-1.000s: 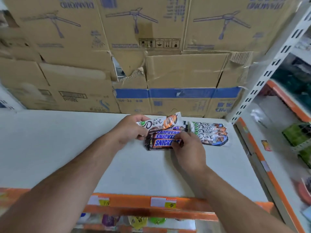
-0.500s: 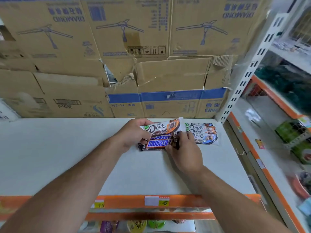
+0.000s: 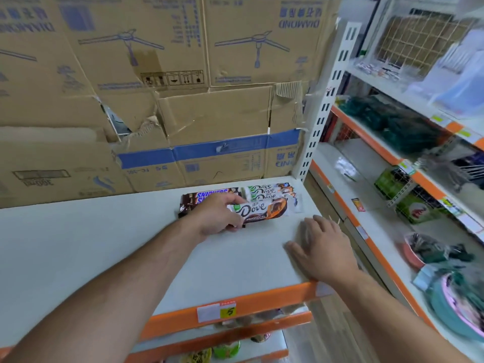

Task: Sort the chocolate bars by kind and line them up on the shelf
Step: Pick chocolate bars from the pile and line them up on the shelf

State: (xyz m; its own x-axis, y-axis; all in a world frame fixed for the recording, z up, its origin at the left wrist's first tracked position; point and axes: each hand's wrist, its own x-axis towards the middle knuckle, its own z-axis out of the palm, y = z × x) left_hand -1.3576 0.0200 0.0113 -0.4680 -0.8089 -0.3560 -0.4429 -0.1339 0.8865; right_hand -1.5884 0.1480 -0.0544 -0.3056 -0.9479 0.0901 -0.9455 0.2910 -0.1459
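The left hand (image 3: 218, 218) pinches one Dove bar (image 3: 262, 210) by its end, just in front of the Dove row (image 3: 272, 191) beside the Snickers bars (image 3: 207, 196). The right hand (image 3: 323, 244) lies spread flat on the shelf (image 3: 104, 244). I'd tuck the bar squarely against its row.

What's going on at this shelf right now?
A person is sorting chocolate bars on a white shelf. The left hand grips one Dove bar by its end, just in front of the others. The right hand lies open on the shelf near its front right corner, holding nothing. At the back, the Snickers bars sit to the left of a group of Dove bars.
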